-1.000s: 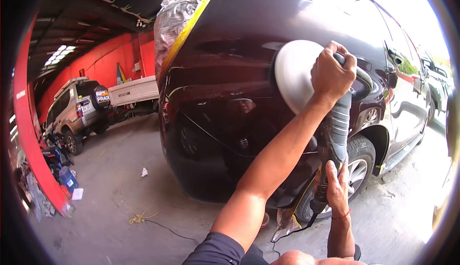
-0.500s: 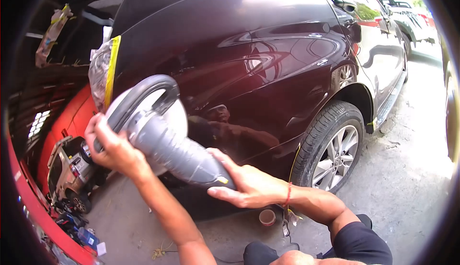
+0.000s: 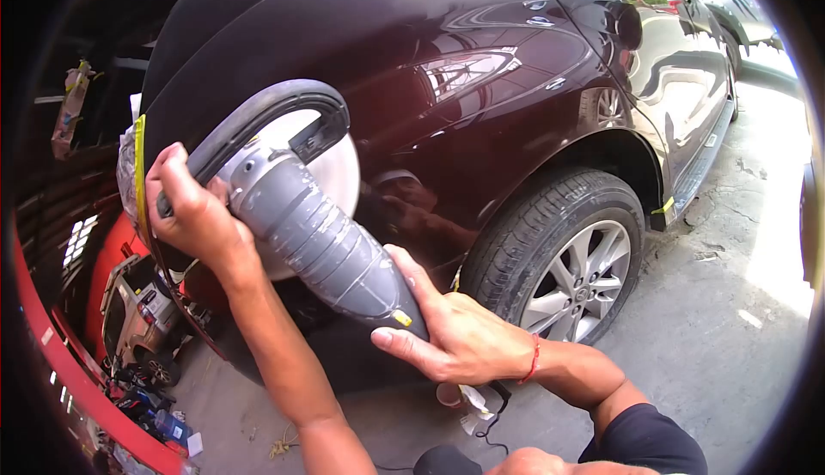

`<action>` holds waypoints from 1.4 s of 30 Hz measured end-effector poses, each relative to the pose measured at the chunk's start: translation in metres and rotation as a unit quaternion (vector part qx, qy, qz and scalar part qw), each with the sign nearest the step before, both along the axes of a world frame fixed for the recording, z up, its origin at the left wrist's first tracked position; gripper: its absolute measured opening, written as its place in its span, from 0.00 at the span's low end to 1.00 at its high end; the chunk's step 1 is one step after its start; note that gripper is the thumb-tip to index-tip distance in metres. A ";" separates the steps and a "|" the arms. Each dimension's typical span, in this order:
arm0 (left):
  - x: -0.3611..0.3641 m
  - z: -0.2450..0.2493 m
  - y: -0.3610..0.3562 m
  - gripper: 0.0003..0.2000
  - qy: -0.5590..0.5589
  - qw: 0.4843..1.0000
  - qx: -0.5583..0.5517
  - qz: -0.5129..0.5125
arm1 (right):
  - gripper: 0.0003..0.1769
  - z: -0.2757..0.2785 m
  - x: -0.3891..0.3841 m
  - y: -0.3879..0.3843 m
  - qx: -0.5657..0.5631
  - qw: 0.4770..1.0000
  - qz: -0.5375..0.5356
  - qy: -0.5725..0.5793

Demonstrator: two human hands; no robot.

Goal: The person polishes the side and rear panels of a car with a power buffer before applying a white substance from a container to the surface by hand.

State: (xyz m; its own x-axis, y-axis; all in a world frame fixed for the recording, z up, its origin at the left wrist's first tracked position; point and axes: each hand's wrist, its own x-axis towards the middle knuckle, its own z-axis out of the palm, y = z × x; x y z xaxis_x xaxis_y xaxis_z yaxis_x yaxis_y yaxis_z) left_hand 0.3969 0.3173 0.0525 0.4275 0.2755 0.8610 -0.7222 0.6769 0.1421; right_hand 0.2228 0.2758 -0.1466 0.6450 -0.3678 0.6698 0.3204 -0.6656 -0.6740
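Observation:
A grey electric car polisher [image 3: 320,233] is held across the middle of the view, its white round pad [image 3: 345,170] facing the dark maroon rear side of a car [image 3: 412,123]. My left hand [image 3: 196,213] is wrapped round the lower left end of the black loop handle. At the back end of the body, my right hand [image 3: 447,325] grips the polisher with its thumb below and fingers on the far side. The pad overlaps the glossy panel, and the polisher's head hides part of the pad.
The rear wheel [image 3: 571,260] is right of the polisher. A cord [image 3: 494,423] runs along the concrete floor near a small cup [image 3: 449,395]. Yellow tape and plastic [image 3: 137,166] line the car's left edge. Another vehicle [image 3: 137,312] stands at the lower left.
The polisher, with both hands on it, has shifted up and right across the panel, and its body shows more sharply. The camera view has also moved. Both grips stay the same.

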 end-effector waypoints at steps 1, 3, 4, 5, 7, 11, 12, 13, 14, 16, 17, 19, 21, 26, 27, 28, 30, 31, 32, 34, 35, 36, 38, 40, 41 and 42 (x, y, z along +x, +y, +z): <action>-0.017 -0.002 -0.017 0.09 -0.002 1.000 -0.023 -0.013 | 0.53 -0.005 -0.012 -0.008 0.003 1.000 -0.017 -0.007; -0.052 -0.010 -0.041 0.08 -0.016 0.998 -0.009 -0.052 | 0.53 -0.014 -0.037 -0.023 0.012 0.999 -0.048 -0.014; -0.069 -0.014 -0.052 0.07 -0.031 0.997 0.002 -0.067 | 0.53 -0.022 -0.046 -0.032 0.005 0.997 -0.059 -0.039; -0.086 -0.017 -0.063 0.07 -0.049 0.995 0.012 -0.082 | 0.53 -0.031 -0.054 -0.041 -0.003 0.995 -0.070 -0.067; -0.116 -0.021 -0.084 0.08 -0.063 0.994 0.036 -0.077 | 0.52 -0.040 -0.078 -0.054 0.025 0.994 -0.073 -0.082; -0.161 -0.028 -0.135 0.09 -0.115 0.991 0.043 -0.061 | 0.51 -0.054 -0.115 -0.068 0.097 0.985 -0.086 -0.114; -0.173 -0.032 -0.145 0.08 -0.128 0.988 0.046 -0.076 | 0.51 -0.057 -0.123 -0.071 0.110 0.982 -0.104 -0.115; -0.186 -0.036 -0.151 0.07 -0.140 0.985 0.048 -0.085 | 0.50 -0.061 -0.130 -0.075 0.122 0.979 -0.116 -0.115; -0.200 -0.040 -0.159 0.07 -0.147 0.979 0.051 -0.132 | 0.50 -0.066 -0.133 -0.080 0.113 0.973 -0.144 -0.141; -0.218 -0.047 -0.174 0.07 -0.168 0.961 0.059 -0.213 | 0.48 -0.074 -0.138 -0.082 0.154 0.962 -0.145 -0.175; -0.221 -0.050 -0.181 0.07 -0.182 0.948 0.068 -0.254 | 0.47 -0.074 -0.140 -0.080 0.185 0.956 -0.138 -0.183; -0.225 -0.058 -0.190 0.08 -0.200 0.940 0.088 -0.263 | 0.46 -0.092 -0.130 -0.090 0.149 0.946 -0.198 -0.211; -0.224 -0.069 -0.190 0.07 -0.204 0.939 0.122 -0.248 | 0.44 -0.105 -0.120 -0.090 0.154 0.936 -0.220 -0.229; -0.195 -0.093 -0.157 0.07 -0.209 0.961 0.078 -0.163 | 0.45 -0.114 -0.109 -0.069 0.242 0.941 -0.157 -0.179; -0.182 -0.095 -0.147 0.04 -0.193 0.963 0.090 -0.164 | 0.46 -0.119 -0.103 -0.067 0.196 0.950 -0.169 -0.175; -0.168 -0.098 -0.134 0.04 -0.188 0.970 0.063 -0.141 | 0.48 -0.117 -0.096 -0.061 0.184 0.954 -0.159 -0.174; -0.137 -0.103 -0.106 0.03 -0.164 0.981 0.013 -0.107 | 0.51 -0.110 -0.080 -0.050 0.080 0.972 -0.170 -0.142; -0.119 -0.105 -0.092 0.03 -0.146 0.985 -0.010 -0.095 | 0.52 -0.108 -0.070 -0.046 0.037 0.977 -0.162 -0.134; -0.096 -0.109 -0.077 0.07 -0.120 0.990 -0.008 -0.072 | 0.55 -0.115 -0.053 -0.046 0.000 0.977 -0.155 -0.144; -0.044 -0.120 -0.046 0.12 -0.075 0.997 -0.031 -0.015 | 0.57 -0.113 -0.030 -0.035 -0.006 0.988 -0.125 -0.095; -0.019 -0.127 -0.029 0.14 -0.054 0.997 -0.055 0.019 | 0.57 -0.113 -0.017 -0.030 -0.008 0.992 -0.112 -0.064; -0.002 -0.131 -0.013 0.13 -0.021 0.992 -0.112 0.049 | 0.58 -0.109 -0.005 -0.025 -0.004 0.996 -0.087 -0.022; 0.020 -0.136 0.017 0.14 0.090 0.974 -0.206 0.038 | 0.57 -0.106 0.027 -0.021 -0.102 0.993 -0.067 -0.002; 0.075 -0.162 0.056 0.14 0.091 0.968 -0.224 0.063 | 0.55 -0.107 0.057 -0.014 -0.146 0.987 -0.034 0.054; 0.098 -0.172 0.070 0.14 0.095 0.964 -0.242 0.060 | 0.54 -0.108 0.074 -0.013 -0.172 0.982 -0.028 0.068; 0.126 -0.190 0.088 0.15 0.117 0.961 -0.250 0.034 | 0.52 -0.107 0.085 -0.011 -0.185 0.980 -0.020 0.071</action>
